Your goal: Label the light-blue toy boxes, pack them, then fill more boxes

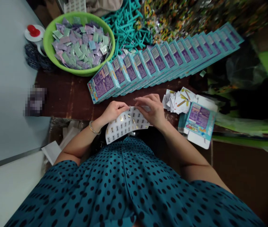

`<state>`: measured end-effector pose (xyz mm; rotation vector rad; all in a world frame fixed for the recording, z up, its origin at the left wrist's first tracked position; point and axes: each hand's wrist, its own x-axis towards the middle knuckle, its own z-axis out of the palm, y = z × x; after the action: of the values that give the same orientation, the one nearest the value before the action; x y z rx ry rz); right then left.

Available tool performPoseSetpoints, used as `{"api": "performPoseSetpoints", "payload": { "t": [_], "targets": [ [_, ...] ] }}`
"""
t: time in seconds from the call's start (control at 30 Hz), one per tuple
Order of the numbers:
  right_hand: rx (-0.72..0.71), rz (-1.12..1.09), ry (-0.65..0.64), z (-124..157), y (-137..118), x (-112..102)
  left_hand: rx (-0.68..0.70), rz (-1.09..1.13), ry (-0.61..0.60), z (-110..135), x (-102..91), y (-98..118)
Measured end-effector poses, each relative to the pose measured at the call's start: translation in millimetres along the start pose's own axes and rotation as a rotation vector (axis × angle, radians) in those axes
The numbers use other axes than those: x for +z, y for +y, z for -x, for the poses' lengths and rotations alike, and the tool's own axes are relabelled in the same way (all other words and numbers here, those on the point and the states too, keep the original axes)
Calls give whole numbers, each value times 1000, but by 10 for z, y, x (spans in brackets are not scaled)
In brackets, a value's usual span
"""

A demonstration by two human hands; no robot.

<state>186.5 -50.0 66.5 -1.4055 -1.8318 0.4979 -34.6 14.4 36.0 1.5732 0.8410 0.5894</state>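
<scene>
A white sheet of small round stickers (pixel 124 123) hangs over the table's front edge, close to my body. My left hand (pixel 114 111) pinches its top edge between thumb and fingers. At the sheet's upper right, my right hand (pixel 153 108) has its thumb and index finger close together at the edge, the other fingers raised and bent. Whether a loose sticker sits between those fingertips is too small to make out. Just beyond my hands, a long slanting row of blue and purple boxes (pixel 134 67) leans across the table.
At the back left stands a green basin (pixel 46 41) full of small packets. Teal plastic sticks (pixel 126 25) lie behind the boxes, beside bagged orange and green pieces (pixel 171 19). To the right are loose printed cards (pixel 179 101) and flattened boxes (pixel 201 121). A white cup (pixel 40 47) is at left.
</scene>
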Motion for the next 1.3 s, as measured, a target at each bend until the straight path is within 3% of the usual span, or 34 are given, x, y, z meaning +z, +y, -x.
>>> {"api": "performPoseSetpoints", "payload": {
  "t": [0.17, 0.27, 0.37, 0.43, 0.6, 0.73, 0.9, 1.03, 1.1, 1.2, 1.3],
  "targets": [
    [29, -273, 18, -507, -16, -146, -51, 72, 29, 40, -183, 2],
    [11, -319, -122, -751, -35, -151, -18, 23, 85, 101, -285, 74],
    [3, -303, -329, -740, -140, -36, 14, -18, 89, 146, -354, 132],
    [0, -251, -350, -632, -246, 61, 18, 10, 77, 151, -387, 137],
    [87, -227, -81, -525, -422, 129, -98, 227, 27, 109, -483, 71],
    [133, -196, 178, -964, -183, 95, -165, 290, 59, 86, -546, 13],
    [147, -70, 171, -1627, 417, 320, -88, 197, 57, 106, -511, -44],
    [109, 117, 150, -1730, 605, 472, -77, 184, 34, 134, -476, -87],
    [85, 240, 186, -1691, 599, 419, -83, 194, 16, 138, -474, -98],
    [78, 404, 293, -1625, 611, 177, -78, 201, -6, 125, -479, -106],
    [87, 411, 342, -1594, 728, -99, -68, 195, -19, 89, -473, -119]
  ]
}}
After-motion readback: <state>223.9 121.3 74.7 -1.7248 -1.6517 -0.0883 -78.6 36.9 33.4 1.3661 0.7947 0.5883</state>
